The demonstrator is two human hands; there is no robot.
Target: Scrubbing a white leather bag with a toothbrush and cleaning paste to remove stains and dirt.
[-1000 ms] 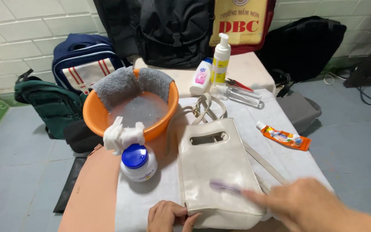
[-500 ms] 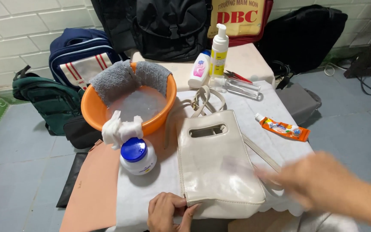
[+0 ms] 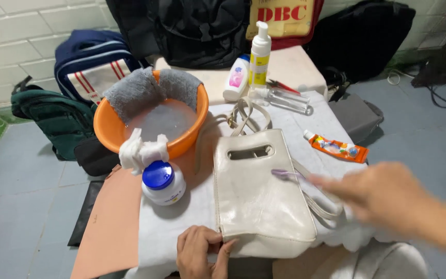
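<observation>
Two hands are at work in the single head view we have, both on a cream handbag (image 3: 259,196) that lies flat on a pale cloth (image 3: 181,222) over the table, its cut-out handle turned away from us. Our left hand (image 3: 198,251) pins the near left corner of the bag, fingers curled together and pressing the edge down against the cloth. Our right hand (image 3: 383,196) is blurred, but we can make out its fingers closed around the handle of a purple toothbrush (image 3: 287,174), whose head rests on the bag's face just below the handle slot, toward the right side. We judge the step in hand to be scrubbing the bag's front panel, with grey scuffs visible across it. The next move, as we read it, calls for keeping the corner firmly pinned so the bag does not slide, and working the bristles across the marked patches with short strokes. Around the bag we see an orange basin (image 3: 109,129) of cloudy water with a grey towel (image 3: 150,90) draped over its far rim, a blue-capped jar (image 3: 163,182) just beside it, an orange tube (image 3: 335,147) to the right, and a pump bottle (image 3: 259,54) farther back.
</observation>
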